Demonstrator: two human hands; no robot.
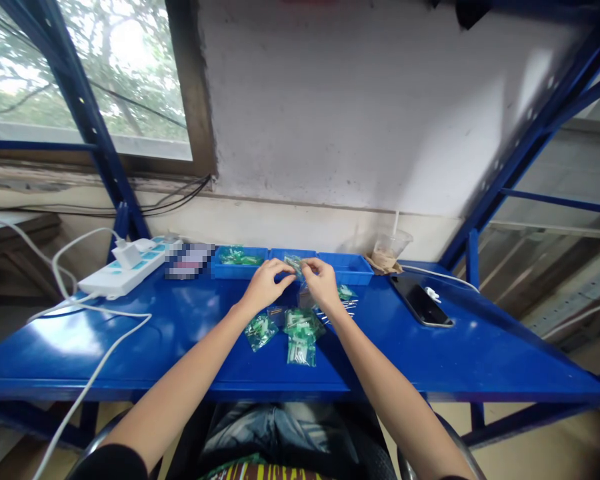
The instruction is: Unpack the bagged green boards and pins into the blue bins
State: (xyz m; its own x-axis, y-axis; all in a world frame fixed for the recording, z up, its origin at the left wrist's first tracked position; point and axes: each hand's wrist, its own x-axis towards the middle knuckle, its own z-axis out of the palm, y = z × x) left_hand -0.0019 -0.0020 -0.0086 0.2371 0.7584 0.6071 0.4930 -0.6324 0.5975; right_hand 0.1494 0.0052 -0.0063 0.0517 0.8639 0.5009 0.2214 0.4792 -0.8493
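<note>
Between my two hands, just in front of the blue bins, is a small clear-and-green plastic packet (294,264). My left hand (269,283) pinches its left side with thumb and forefinger. On the other side the fingers of my right hand (320,283) are closed on it too. Below them lie several green plastic packets (301,323) with small white parts inside, one of them a separate packet (261,331) to the left. Thin metal rods (347,310) are scattered beside my right wrist, partly hidden by it.
Blue bins (347,268) stand along the back; the left one holds green packets (240,256). A white power strip (125,270) with trailing cables is at the left. To the right are a phone (421,301), white earphones (433,294) and a plastic cup (387,250) with a straw.
</note>
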